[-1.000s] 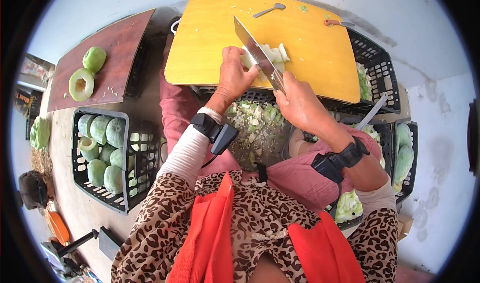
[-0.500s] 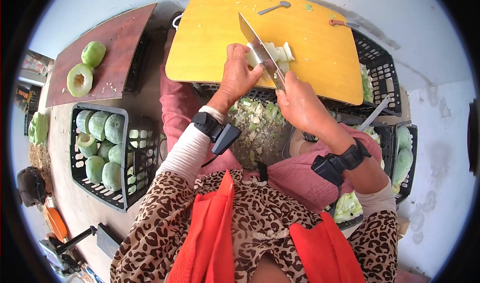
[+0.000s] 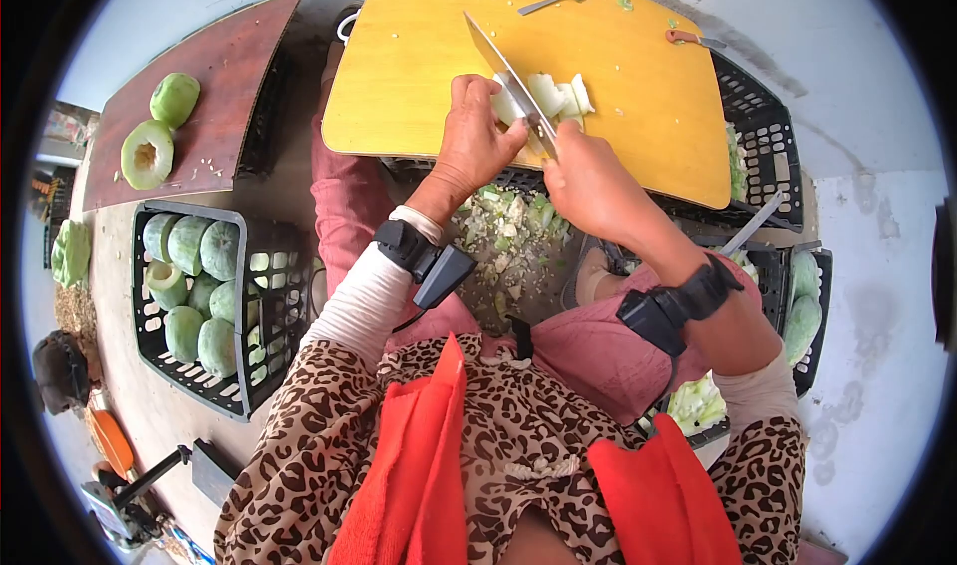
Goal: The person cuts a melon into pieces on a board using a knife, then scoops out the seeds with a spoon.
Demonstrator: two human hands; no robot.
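To the left of the yellow worktop, a reddish-brown side worktop bears a rounded, smooth green gourd and a cut gourd with thick pale flesh around a hollow. Toward the person from there, at the yellow worktop's near left, a black plastic crate with latticed walls holds waxy-looking, oblong pale-green gourds.

At the middle of the yellow worktop's near edge, the left hand has its grip, fingers and thumb, on a moist-looking pale chunk, partly hidden. Below that edge lies a heap of wet-looking scraps. Next comes the cleaver, a broad, flat metal blade slanting over the worktop between the chunk and several angular pale pieces. The right hand, just off the near edge, has its grip clenched around the cleaver's handle.

The step in hand looks like slicing; a further cut would call for guiding fingers tucked clear of the edge and a steady blade.

Toward the worktop's far side lie a grey spoon and, farther right, a small brown-handled knife.
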